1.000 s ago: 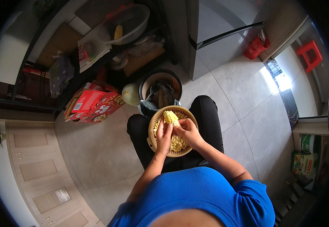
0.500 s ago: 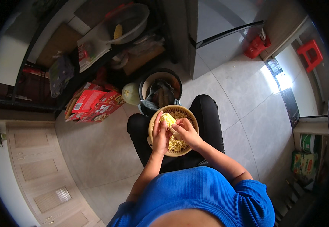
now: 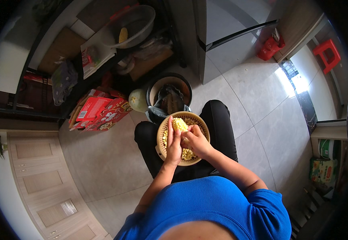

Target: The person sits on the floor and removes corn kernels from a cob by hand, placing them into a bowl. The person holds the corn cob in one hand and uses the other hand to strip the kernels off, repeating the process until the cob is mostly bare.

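A partly stripped corn cob (image 3: 179, 124), yellow kernels still on its far end, is gripped in my left hand (image 3: 174, 147). My right hand (image 3: 198, 143) is closed against the cob's near side, fingers bent and thumb pressed to it. Both hands are over a round tan basket (image 3: 159, 139) that rests on my lap between my thighs. Loose corn kernels (image 3: 188, 154) lie inside, partly hidden under my hands.
Beyond my knees stands a round bin (image 3: 190, 89) with a dark bag. Beside it are a pale green melon (image 3: 138, 100) and red cardboard boxes (image 3: 108, 115). A clear basin (image 3: 141, 34) on the shelf holds another corn cob (image 3: 123, 35). A fridge (image 3: 238, 24) stands ahead.
My left hand has shifted a little to the right and turned around the cob, its fingers now straighter along the side. My right hand stays pressed near the same spot.
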{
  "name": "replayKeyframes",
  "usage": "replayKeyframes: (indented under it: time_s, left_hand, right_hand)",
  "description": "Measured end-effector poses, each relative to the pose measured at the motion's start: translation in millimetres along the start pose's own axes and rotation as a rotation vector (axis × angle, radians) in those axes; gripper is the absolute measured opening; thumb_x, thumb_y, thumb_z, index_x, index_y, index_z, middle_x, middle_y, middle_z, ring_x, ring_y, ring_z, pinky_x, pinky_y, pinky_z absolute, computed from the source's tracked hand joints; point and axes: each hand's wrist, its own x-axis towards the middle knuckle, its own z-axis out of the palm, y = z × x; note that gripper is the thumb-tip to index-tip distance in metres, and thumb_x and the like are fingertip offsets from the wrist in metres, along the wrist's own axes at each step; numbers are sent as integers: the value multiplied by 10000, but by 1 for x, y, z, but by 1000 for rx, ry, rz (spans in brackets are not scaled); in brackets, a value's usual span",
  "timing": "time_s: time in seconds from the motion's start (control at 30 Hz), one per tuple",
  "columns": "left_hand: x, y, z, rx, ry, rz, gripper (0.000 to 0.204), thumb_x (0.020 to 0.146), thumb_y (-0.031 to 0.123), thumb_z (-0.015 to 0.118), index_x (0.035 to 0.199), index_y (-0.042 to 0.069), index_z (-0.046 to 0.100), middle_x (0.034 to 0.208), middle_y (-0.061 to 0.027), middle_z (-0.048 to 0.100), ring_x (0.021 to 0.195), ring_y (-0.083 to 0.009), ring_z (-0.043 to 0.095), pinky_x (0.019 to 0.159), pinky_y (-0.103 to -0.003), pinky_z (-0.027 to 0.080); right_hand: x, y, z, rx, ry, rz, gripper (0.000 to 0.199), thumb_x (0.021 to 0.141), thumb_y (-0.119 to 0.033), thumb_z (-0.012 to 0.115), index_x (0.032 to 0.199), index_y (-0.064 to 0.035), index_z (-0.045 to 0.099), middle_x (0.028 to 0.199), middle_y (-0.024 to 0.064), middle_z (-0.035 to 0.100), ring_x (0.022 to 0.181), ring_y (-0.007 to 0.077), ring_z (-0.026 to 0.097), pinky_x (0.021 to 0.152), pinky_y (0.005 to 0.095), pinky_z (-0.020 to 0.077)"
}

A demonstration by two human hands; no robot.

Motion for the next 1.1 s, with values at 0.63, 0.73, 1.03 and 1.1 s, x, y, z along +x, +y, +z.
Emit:
replayKeyframes:
  time_s: [0.63, 0.73, 1.03, 1.1]
  left_hand:
    - [-3, 2, 2, 46, 38, 0, 484, 986, 268, 348, 1395, 39, 227, 1285, -132, 424, 1172, -207, 438, 984, -308, 357]
    - [-4, -3, 1, 159, 58, 79, 465, 982, 229, 319, 1398, 40, 229, 1283, -121, 434, 1154, -206, 458, 980, -308, 369]
    - [-6, 18, 1, 339, -44, 117, 528, 965, 178, 265, 1442, 43, 84, 1444, -136, 242, 1307, -228, 296, 1063, -315, 255]
    - [-5, 22, -2, 393, -89, 130, 538, 963, 174, 255, 1447, 43, 60, 1468, -138, 205, 1334, -230, 258, 1078, -314, 229]
  right_hand:
    - [-7, -9, 4, 115, -242, 32, 251, 937, -254, 507, 1045, -41, 431, 830, 17, 523, 697, 74, 522, 624, 214, 469]
    - [-10, -13, 6, 135, -287, 32, 231, 949, -253, 479, 1038, -41, 452, 826, 15, 528, 694, 70, 522, 626, 200, 458]
    - [-11, -35, 8, -341, -207, -63, 258, 923, -261, 510, 1015, -21, 506, 747, -6, 519, 645, 51, 474, 566, 191, 381]
    - [-11, -33, 10, -359, -178, -106, 243, 919, -254, 512, 1001, -25, 502, 749, -3, 518, 649, 54, 472, 565, 192, 383]
